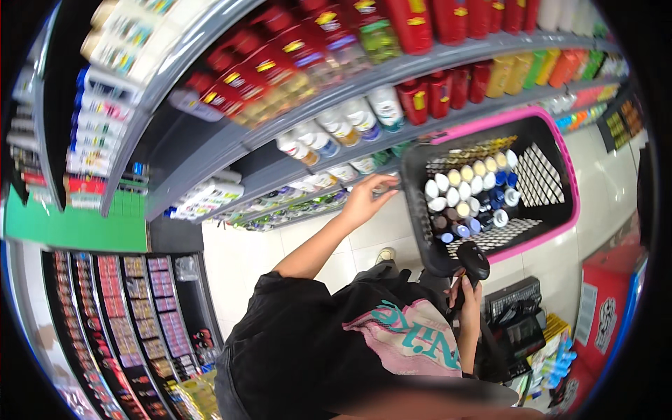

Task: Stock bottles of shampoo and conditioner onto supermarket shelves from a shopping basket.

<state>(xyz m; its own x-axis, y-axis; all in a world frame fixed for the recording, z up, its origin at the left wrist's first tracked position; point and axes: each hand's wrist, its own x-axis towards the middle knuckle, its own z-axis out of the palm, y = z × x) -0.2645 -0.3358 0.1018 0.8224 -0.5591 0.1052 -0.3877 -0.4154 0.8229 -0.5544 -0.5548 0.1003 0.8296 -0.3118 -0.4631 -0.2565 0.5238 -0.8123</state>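
1. Two bare hands are at work: the left hand (367, 201) is close beside the left edge of the pink-rimmed shopping basket (575, 206), the right hand (467, 299) just below its lower edge.
2. The right fingers are wrapped round the grip of a black barcode scanner (474, 260), whose head is by the basket's lower rim. The left fingers are curled and partly open; I cannot tell whether they touch the rim or hold something small.
3. Capped bottles (477, 185) are packed inside the black mesh basket, tops upward (white, cream and blue caps, plus some darker ones).
4. As I judge it, the scanner is at the ready beside a loaded basket, with no bottle visibly raised. A scan would call for lining up a barcode with the scanner's head.
5. Labels on the basketed bottles are too small to read. Red bottles (413, 28) on the grey shelf (462, 59) have yellow patches; the black T-shirt (301, 329) has teal lettering over pink, and a red carton (607, 287) has bold dark-and-white lettering.
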